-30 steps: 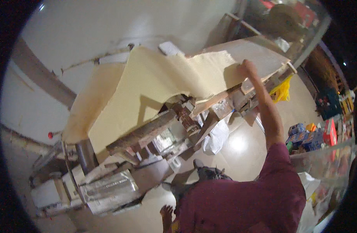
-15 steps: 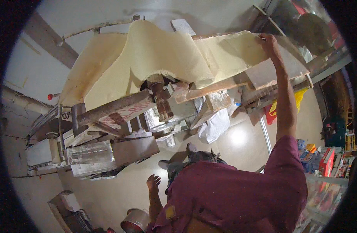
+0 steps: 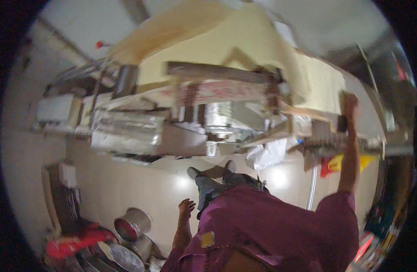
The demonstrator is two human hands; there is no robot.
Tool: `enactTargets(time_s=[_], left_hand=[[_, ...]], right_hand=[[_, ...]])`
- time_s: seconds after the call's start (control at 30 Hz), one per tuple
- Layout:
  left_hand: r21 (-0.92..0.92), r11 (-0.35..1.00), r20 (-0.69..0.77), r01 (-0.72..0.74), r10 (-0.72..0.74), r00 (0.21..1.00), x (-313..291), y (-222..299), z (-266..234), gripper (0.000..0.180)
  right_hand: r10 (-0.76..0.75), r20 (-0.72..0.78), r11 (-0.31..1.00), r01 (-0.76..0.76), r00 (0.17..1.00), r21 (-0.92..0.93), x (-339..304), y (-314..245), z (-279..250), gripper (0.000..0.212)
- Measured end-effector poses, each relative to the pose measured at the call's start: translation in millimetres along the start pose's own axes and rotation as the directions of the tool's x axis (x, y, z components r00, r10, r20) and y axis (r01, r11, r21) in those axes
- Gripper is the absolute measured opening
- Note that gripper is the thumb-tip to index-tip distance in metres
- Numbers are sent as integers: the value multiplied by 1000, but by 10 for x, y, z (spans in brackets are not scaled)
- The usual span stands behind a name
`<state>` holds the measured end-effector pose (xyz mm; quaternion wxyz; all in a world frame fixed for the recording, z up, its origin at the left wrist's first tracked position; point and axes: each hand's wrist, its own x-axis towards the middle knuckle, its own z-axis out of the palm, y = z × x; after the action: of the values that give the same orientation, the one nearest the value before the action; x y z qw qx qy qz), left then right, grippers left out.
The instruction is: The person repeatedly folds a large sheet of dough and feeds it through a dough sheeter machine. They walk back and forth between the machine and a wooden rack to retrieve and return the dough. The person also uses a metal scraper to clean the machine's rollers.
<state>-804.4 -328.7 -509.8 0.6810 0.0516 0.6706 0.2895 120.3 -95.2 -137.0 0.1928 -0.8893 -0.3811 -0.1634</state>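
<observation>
A long pale yellow sheet [image 3: 208, 52], which looks like rolled dough, drapes over a machine with rollers. Its right end [image 3: 326, 86] lies along a flat board. My right hand [image 3: 351, 105] is stretched out beside that end. Motion blurs its fingers, and a dark patch shows next to them, so whether it grips anything is unclear. Low at my left side, my left hand [image 3: 186, 206] hangs away from the machine, fingers apart and holding nothing. A dark bar [image 3: 213, 71] crosses in front of the sheet.
A foil-like metal box [image 3: 127, 131] projects from the machine's front left. White plastic [image 3: 267, 154] hangs below the middle, and a yellow and red bag [image 3: 340, 164] hangs at the right. A metal pot [image 3: 138, 222] and a red cloth-like heap [image 3: 81, 240] sit at lower left.
The view has swung, and the machine appears more level. My right hand has come down lower beside the sheet's right end, where it earlier pinched the edge. My left hand still hangs.
</observation>
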Motion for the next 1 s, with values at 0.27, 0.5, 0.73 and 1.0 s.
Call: enactTargets(time_s=[0.27,0.5,0.73,1.0], left_hand=[[-112,986,-81,-123,115,990,-229,126,-367,33],[-236,971,-114,-46,20,993,-218,-14,-1330,30],[-293,936,-191,-193,140,972,-215,222,-2308,26],[-472,850,-339,-233,69,938,-426,-66,-3329,22]], right_hand=[[-461,-498,868,490,735,-81,-437,-192,-348,31],[-655,142,733,580,742,355,-3783,-2851,-570,23],[-902,410,412,561,137,718,-5627,-3853,458,11],[-205,956,961,-228,-211,155,-6332,-3184,1522,19]])
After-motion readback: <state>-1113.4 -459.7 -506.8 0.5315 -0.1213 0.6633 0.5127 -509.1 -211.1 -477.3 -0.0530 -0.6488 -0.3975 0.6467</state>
